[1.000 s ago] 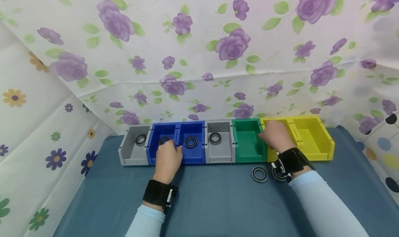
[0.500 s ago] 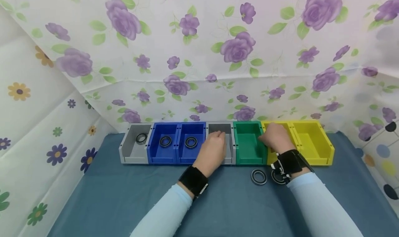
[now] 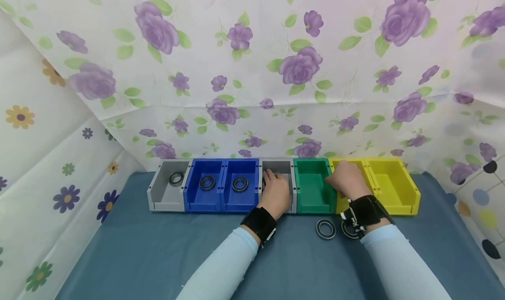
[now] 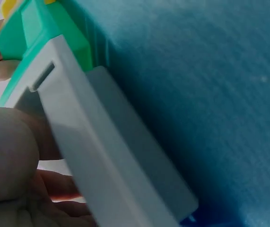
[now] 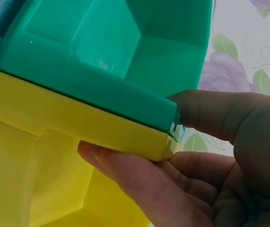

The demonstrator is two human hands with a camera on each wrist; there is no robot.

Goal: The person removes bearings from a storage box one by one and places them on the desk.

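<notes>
My left hand [image 3: 276, 194] reaches into the right grey bin [image 3: 293, 197], covering the bearing seen there earlier. In the left wrist view, the thumb and fingers [image 4: 61, 184] pass behind the grey wall, so their tips are hidden; I cannot tell whether they hold the bearing. My right hand [image 3: 347, 179] pinches the adjoining walls of the green bin [image 5: 87, 94] and the left yellow bin [image 5: 78, 113], thumb on the green side and fingers on the yellow. Ball bearings [image 3: 176, 178] lie in the left grey bin [image 3: 167, 205] and both blue bins [image 3: 205, 205].
Two more bearings [image 3: 325, 229] lie on the blue cloth [image 3: 158, 247] before the green and yellow bins, one partly behind the right wrist. Another yellow bin [image 3: 394, 181] ends the row at right. A flowered sheet [image 3: 252, 72] hangs behind.
My left hand has moved right from the left blue bin to the right grey bin, then lowered into it. A bearing shows again in the left blue bin. My right hand keeps its hold.
</notes>
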